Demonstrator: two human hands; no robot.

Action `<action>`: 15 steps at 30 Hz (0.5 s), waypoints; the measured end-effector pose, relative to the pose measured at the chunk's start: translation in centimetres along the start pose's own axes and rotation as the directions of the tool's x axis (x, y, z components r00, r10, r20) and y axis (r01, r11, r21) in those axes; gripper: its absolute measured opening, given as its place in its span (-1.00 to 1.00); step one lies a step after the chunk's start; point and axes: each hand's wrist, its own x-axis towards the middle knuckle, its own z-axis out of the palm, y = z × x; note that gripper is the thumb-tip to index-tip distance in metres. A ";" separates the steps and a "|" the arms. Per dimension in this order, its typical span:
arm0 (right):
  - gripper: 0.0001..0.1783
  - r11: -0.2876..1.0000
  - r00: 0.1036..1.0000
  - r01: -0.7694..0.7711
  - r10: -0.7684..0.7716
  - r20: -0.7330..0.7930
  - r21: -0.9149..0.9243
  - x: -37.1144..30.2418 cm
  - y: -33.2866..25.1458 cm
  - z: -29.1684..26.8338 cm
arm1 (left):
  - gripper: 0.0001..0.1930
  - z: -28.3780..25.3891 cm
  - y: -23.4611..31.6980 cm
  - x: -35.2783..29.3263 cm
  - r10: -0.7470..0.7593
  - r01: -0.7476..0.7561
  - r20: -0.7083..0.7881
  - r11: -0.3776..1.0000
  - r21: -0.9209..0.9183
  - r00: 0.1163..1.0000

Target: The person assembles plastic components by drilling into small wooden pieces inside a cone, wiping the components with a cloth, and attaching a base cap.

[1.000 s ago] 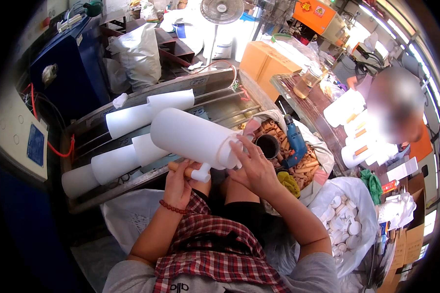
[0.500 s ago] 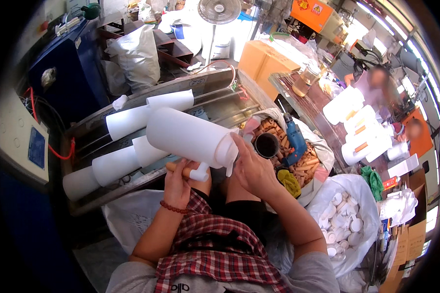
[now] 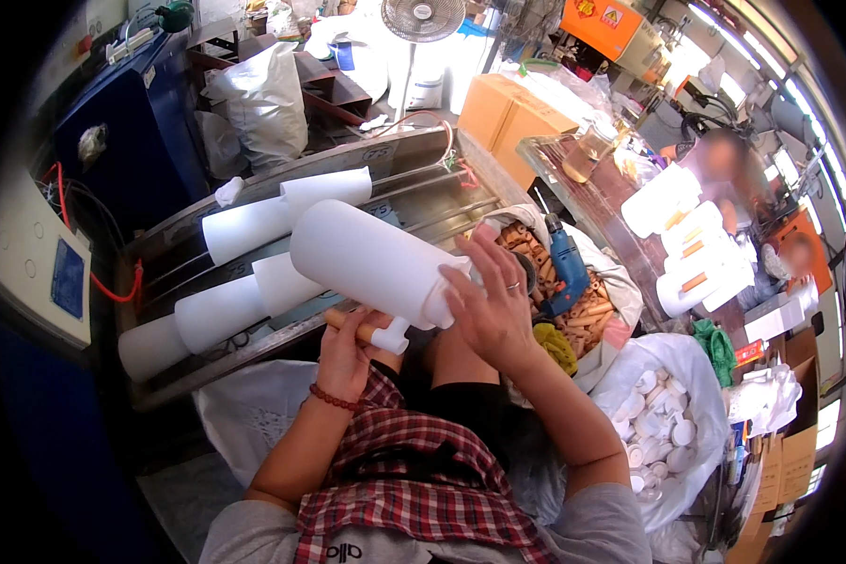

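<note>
A large white cylinder (image 3: 371,258) hangs tilted in front of me, over the near edge of the trough. Its short white side stub carries a tan handle (image 3: 346,326), which my left hand (image 3: 346,357) grips with closed fingers. My right hand (image 3: 493,305) is at the cylinder's narrower right end, fingers spread and fingertips against its rim. Part of that end is hidden behind the fingers. Beyond it, more white cylinders (image 3: 218,315) lie in two rows on metal rods across the trough (image 3: 432,211).
To the right, a sack of tan handles (image 3: 592,329) holds a blue power drill (image 3: 566,268) and a yellow-green cloth (image 3: 555,350). Nearer is a clear bag of white caps (image 3: 663,432). White pieces with tan handles (image 3: 691,249) lie on the wooden table (image 3: 573,179); people sit beyond.
My right hand's fingers have lifted and spread at the cylinder's end, where they were wrapped closer before. The cylinder and my left hand have shifted slightly right.
</note>
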 end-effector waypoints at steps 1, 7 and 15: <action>-0.62 0.999 0.999 -0.027 0.028 0.027 -0.023 -0.1 0.5 0.1 | -0.79 0.0 0.1 0.0 -0.003 0.003 -0.003 1.000 0.003 1.000; -0.64 0.983 0.964 -0.181 0.183 0.194 -0.031 -2.4 1.1 0.9 | -0.78 -0.8 0.4 0.5 0.015 -0.015 0.010 1.000 -0.002 1.000; -0.73 0.563 0.747 -0.664 0.524 0.408 0.493 -7.8 0.9 5.9 | -0.70 -2.5 -2.6 1.8 0.215 -0.212 -0.010 0.966 0.152 0.976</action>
